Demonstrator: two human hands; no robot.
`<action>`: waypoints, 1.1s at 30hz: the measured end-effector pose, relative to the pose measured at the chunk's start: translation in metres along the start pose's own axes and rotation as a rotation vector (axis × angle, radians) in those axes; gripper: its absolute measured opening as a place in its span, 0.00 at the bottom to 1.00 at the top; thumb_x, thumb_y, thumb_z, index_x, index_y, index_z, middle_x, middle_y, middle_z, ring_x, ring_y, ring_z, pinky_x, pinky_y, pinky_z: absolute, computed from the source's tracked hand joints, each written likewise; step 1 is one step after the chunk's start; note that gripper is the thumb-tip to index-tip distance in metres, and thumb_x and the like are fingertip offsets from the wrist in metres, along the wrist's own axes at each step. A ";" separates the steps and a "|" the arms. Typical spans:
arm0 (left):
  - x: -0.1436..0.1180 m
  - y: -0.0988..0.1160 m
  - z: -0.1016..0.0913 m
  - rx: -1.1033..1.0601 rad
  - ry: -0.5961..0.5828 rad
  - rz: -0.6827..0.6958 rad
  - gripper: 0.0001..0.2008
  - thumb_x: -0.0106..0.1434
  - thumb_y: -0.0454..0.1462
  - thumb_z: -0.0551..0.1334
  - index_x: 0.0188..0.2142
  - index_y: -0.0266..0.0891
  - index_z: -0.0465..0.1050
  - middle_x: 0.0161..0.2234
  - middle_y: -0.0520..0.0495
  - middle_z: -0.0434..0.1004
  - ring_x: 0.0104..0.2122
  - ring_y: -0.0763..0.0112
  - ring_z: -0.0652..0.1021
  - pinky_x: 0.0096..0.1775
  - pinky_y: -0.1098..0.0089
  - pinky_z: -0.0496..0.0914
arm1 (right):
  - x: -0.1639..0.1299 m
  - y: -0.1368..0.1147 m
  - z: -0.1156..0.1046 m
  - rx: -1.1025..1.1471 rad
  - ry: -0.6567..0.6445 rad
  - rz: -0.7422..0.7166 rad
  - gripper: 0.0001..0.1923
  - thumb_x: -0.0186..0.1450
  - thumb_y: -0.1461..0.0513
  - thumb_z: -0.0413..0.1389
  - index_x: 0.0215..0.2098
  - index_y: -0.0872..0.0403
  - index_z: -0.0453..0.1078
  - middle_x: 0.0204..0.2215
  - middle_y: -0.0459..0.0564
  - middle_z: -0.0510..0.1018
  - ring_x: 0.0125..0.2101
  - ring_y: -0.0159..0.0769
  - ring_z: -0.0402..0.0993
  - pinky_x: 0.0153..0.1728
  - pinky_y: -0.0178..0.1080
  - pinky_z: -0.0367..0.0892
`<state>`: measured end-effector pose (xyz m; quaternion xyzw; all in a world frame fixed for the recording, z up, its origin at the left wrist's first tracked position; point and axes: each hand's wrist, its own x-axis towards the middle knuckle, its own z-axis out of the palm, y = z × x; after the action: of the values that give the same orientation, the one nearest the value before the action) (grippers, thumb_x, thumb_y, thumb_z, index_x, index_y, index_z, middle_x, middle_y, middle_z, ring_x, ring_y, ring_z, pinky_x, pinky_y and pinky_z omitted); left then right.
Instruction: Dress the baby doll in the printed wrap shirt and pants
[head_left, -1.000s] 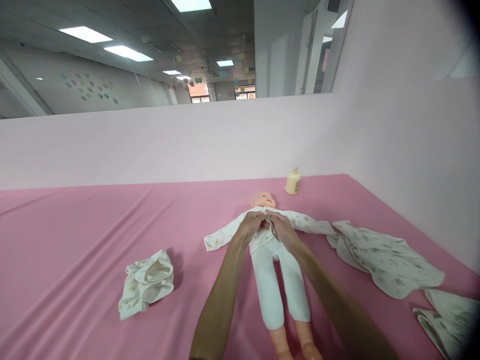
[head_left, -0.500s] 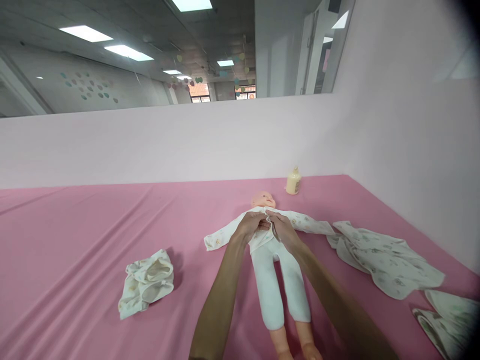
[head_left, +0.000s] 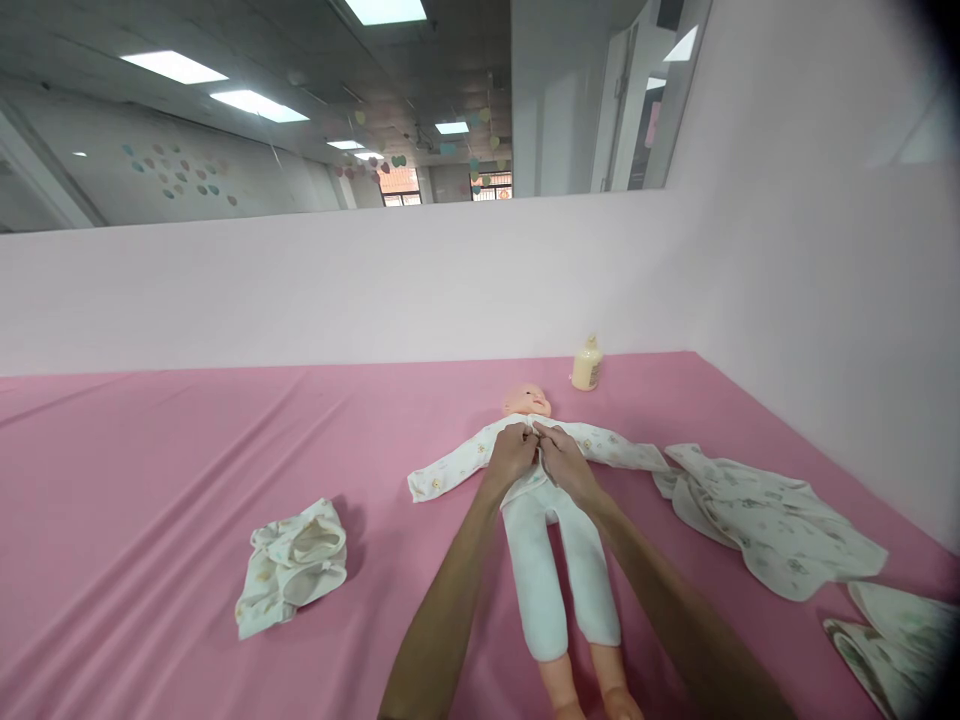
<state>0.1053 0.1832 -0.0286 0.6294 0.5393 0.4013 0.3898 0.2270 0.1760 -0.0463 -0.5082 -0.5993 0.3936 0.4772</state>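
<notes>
On its back lies a baby doll (head_left: 529, 400), its head away from me and its bare feet close to me. It wears a white patterned long-sleeved top (head_left: 454, 468) with both sleeves spread out, over a plain white body with legs (head_left: 536, 580). My left hand (head_left: 514, 455) is closed on the top's front edge at the chest. Beside it, nearly touching, my right hand (head_left: 562, 458) pinches the other side of the front edge. The fingertips meet near the neckline, and any fastener between them is too small to make out.
A crumpled patterned garment (head_left: 296, 565) lies on the pink sheet (head_left: 150, 500) to the left. Right of the doll are a spread patterned cloth (head_left: 780, 520) and a folded cloth (head_left: 900, 640). A pump bottle (head_left: 586, 365) stands behind the head, near the white wall (head_left: 337, 290).
My left hand has turned and curled its fingers more tightly at the top's front edge, shifting slightly right. The right hand has barely moved; the doll lies as before.
</notes>
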 end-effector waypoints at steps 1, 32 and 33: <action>0.000 -0.001 0.000 0.068 0.024 0.025 0.11 0.59 0.32 0.53 0.20 0.39 0.60 0.20 0.52 0.64 0.22 0.74 0.65 0.27 0.71 0.57 | 0.000 0.001 0.000 -0.046 -0.011 -0.027 0.24 0.63 0.61 0.44 0.51 0.55 0.74 0.43 0.52 0.74 0.41 0.38 0.72 0.46 0.40 0.65; -0.005 0.005 -0.024 -0.184 -0.197 -0.066 0.11 0.61 0.42 0.57 0.28 0.36 0.66 0.24 0.54 0.63 0.23 0.77 0.63 0.28 0.73 0.60 | -0.002 0.011 -0.033 -0.526 -0.185 -0.376 0.24 0.69 0.62 0.45 0.62 0.51 0.62 0.45 0.53 0.72 0.46 0.39 0.71 0.48 0.43 0.69; -0.011 0.008 -0.026 -0.126 -0.205 -0.036 0.10 0.60 0.42 0.58 0.30 0.37 0.67 0.25 0.53 0.64 0.24 0.76 0.64 0.28 0.73 0.60 | -0.006 0.013 -0.040 -0.493 -0.206 -0.354 0.25 0.68 0.60 0.47 0.63 0.50 0.60 0.47 0.53 0.72 0.47 0.39 0.71 0.48 0.43 0.70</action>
<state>0.0832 0.1731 -0.0119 0.6316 0.4814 0.3609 0.4889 0.2694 0.1718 -0.0498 -0.4538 -0.8010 0.1967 0.3373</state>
